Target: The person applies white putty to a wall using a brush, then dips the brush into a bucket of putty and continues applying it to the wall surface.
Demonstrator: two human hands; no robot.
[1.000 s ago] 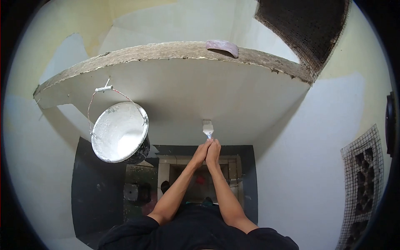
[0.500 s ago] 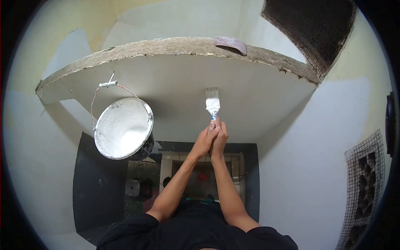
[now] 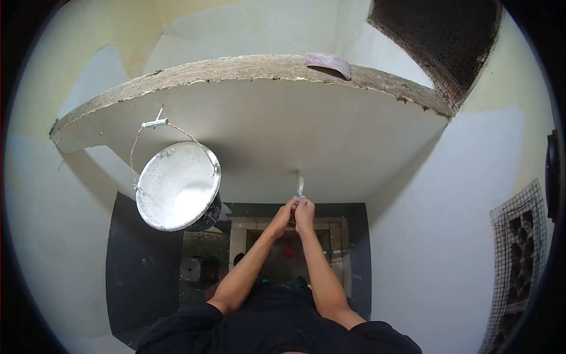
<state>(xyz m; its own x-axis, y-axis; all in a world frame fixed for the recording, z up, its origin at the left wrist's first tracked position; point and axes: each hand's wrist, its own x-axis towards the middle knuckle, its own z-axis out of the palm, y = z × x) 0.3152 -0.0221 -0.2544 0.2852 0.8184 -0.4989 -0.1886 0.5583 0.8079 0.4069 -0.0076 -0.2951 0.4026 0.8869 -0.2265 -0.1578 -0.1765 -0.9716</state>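
Note:
In the head view my left hand (image 3: 284, 218) and my right hand (image 3: 305, 214) are closed together around the handle of a paintbrush (image 3: 301, 184). White paint coats the brush, which I see nearly edge-on. Its bristle tips meet the low part of a pale wall (image 3: 330, 135) in front of me. Most of the handle is hidden in my fingers. To the left, a bucket (image 3: 165, 174) with white paint inside hangs tilted against that wall, its wire handle (image 3: 154, 124) caught on a nail.
A rough concrete ledge (image 3: 230, 69) tops the wall, with a curved pinkish piece (image 3: 328, 64) lying on it. Wire mesh covers openings at the upper right (image 3: 439, 44) and lower right (image 3: 522, 253). A dark-painted band (image 3: 144, 259) runs along the lower walls.
Both hands have moved down the wall together with the paintbrush, from mid-wall to near its lower edge. The brush has turned from flat to edge-on. The bucket still hangs in place.

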